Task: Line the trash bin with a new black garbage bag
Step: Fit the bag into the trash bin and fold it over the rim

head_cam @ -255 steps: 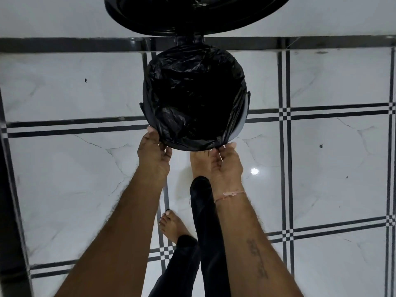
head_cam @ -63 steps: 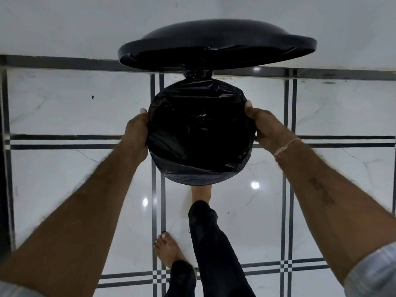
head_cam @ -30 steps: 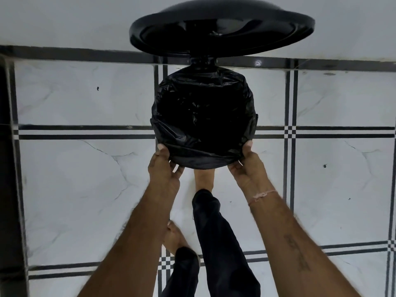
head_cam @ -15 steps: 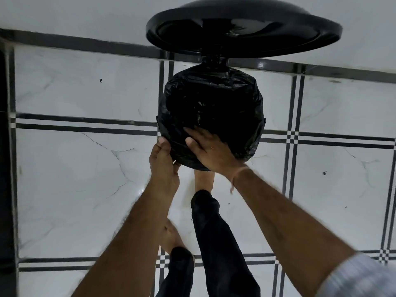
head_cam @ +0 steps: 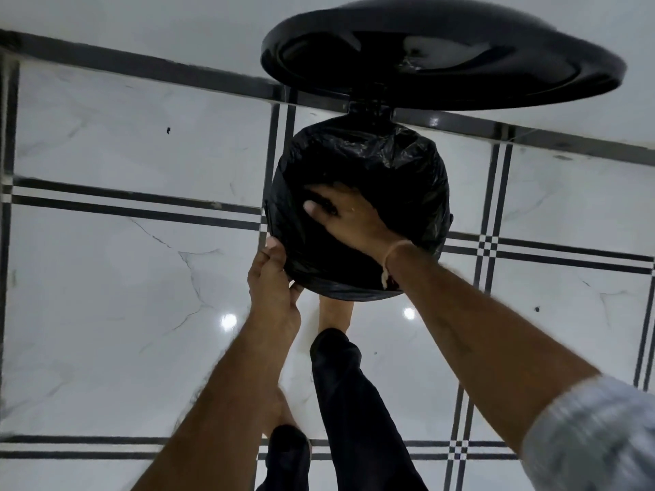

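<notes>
My right hand (head_cam: 349, 216) has just left the rim and now pushes flat inside the black bag (head_cam: 400, 164) on the bin (head_cam: 370, 109), my left hand (head_cam: 273, 278) pinches its edge, so lining looks nearly done.

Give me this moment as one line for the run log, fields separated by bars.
left hand: pinches garbage bag edge, near side | right hand: presses down inside bag | lid: raised
</notes>
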